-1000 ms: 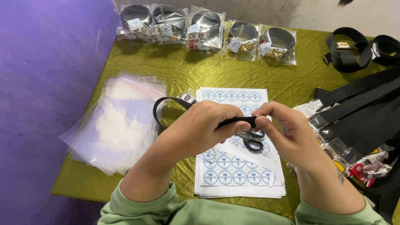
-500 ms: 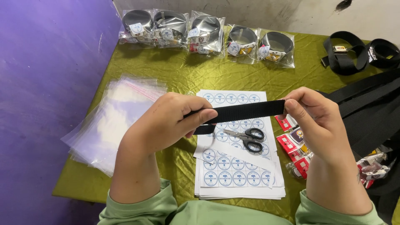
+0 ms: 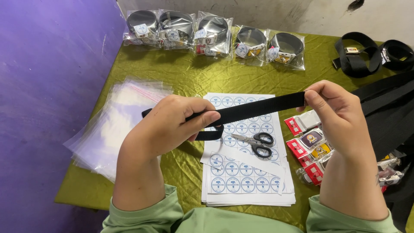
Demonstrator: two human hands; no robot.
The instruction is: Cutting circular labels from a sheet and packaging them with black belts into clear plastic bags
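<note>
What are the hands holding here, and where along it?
A black webbing strap, pulled level: the right hand pinches its end, the left hand pinches farther along.

Left hand [image 3: 172, 125] and right hand [image 3: 338, 116] bare, no rings or watch visible. Light green long sleeves [image 3: 142, 213], soft knit, pushed up the forearms.

- Left hand [image 3: 172, 125] pinched the black strap [image 3: 254, 108] at its 9 o'clock end; right hand [image 3: 334, 114] gripped the 3 o'clock end, strap taut above the table.
- Scissors [image 3: 256, 142] lay on the sticker sheets [image 3: 241, 172], below the strap.
- Clear bags [image 3: 108, 129] sat at 9 o'clock.
- Bagged belts [image 3: 211, 36] lined up at 12 o'clock on the green cloth [image 3: 194, 73].
- Small red packets [image 3: 308, 151] lay at 3 o'clock.
</note>
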